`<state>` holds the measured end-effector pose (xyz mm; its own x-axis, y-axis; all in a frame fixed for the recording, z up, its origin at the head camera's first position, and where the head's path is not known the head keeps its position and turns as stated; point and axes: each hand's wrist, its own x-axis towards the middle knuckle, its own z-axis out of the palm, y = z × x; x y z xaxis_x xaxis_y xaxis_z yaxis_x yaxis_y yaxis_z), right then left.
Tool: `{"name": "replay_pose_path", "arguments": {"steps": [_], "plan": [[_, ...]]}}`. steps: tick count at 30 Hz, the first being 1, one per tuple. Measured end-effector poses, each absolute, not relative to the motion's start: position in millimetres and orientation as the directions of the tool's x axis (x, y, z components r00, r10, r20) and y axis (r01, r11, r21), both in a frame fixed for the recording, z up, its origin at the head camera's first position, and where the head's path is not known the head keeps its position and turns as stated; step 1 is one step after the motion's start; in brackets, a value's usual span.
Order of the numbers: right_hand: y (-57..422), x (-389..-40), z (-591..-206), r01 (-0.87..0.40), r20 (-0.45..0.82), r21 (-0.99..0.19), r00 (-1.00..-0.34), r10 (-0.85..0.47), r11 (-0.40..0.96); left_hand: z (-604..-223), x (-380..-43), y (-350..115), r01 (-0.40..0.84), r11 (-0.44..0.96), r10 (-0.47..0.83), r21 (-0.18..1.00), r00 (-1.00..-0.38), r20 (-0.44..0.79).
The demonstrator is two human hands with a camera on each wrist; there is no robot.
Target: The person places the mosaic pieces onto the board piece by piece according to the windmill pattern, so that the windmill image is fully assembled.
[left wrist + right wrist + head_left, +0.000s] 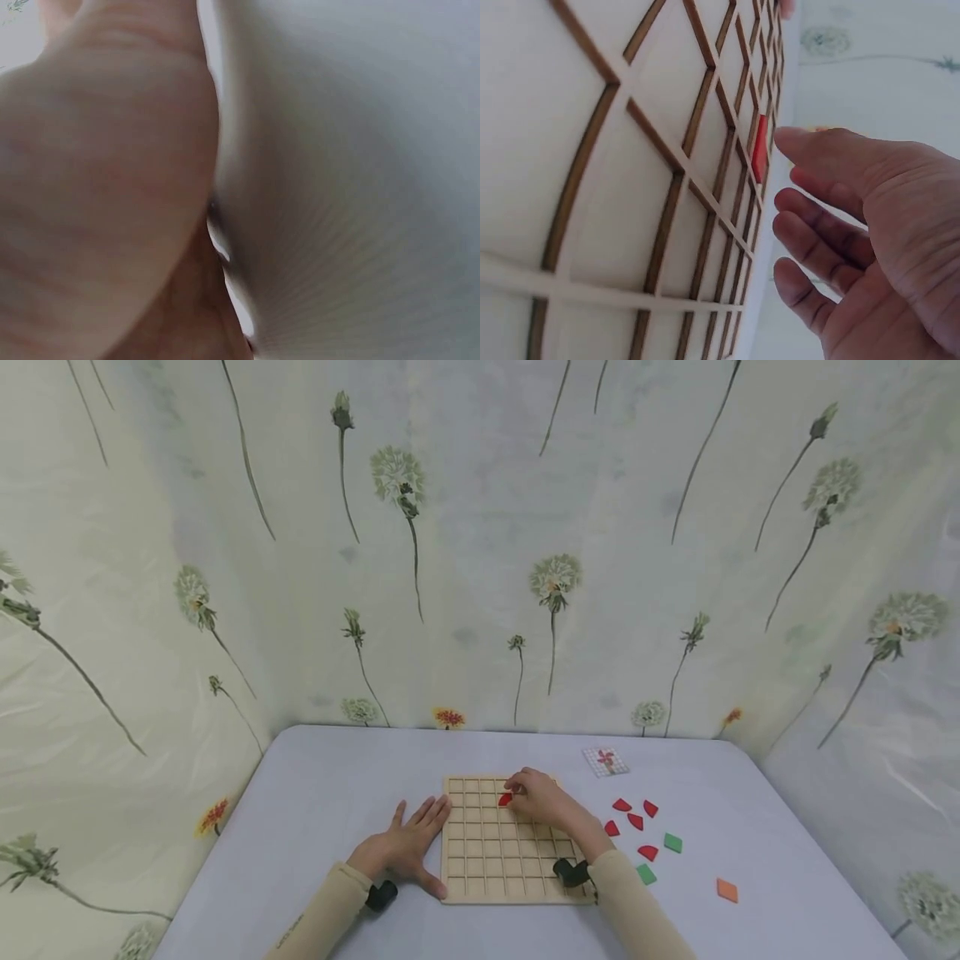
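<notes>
A wooden grid board (477,862) lies on the table, with a red fan-shaped piece (505,799) in one of its far cells. My right hand (542,799) is over the far part of the board, fingertips close beside that piece. In the right wrist view, the red piece (760,150) lies among the grid ridges, and the thumb (817,150) is just off it with the other fingers loosely bent. My left hand (408,843) rests flat with spread fingers at the board's left edge; its palm (105,180) fills much of the left wrist view.
To the right of the board lie several loose red pieces (636,821), two green pieces (672,842) and an orange piece (727,890). A small patterned card (606,762) is at the back right. A flowered curtain (480,568) hangs behind the table (330,793).
</notes>
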<state>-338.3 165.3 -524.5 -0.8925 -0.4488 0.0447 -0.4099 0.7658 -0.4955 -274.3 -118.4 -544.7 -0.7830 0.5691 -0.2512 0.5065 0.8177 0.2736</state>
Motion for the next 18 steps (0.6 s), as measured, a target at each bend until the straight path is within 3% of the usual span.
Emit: {"name": "replay_pose_path", "arguments": {"steps": [10, 18], "plan": [[202.3, -316.7, -506.1, -0.337, 0.036, -0.589, -0.919, -0.393, 0.734, -542.7, -272.3, -116.8, 0.505, 0.82, 0.566, 0.268, -0.785, -0.253], [252.8, -303.4, -497.0, -0.288, 0.05, -0.554, -0.948, -0.314, 0.782, -542.9, -273.8, -116.7, 0.496, 0.821, 0.564, 0.283, -0.782, -0.264]]}}
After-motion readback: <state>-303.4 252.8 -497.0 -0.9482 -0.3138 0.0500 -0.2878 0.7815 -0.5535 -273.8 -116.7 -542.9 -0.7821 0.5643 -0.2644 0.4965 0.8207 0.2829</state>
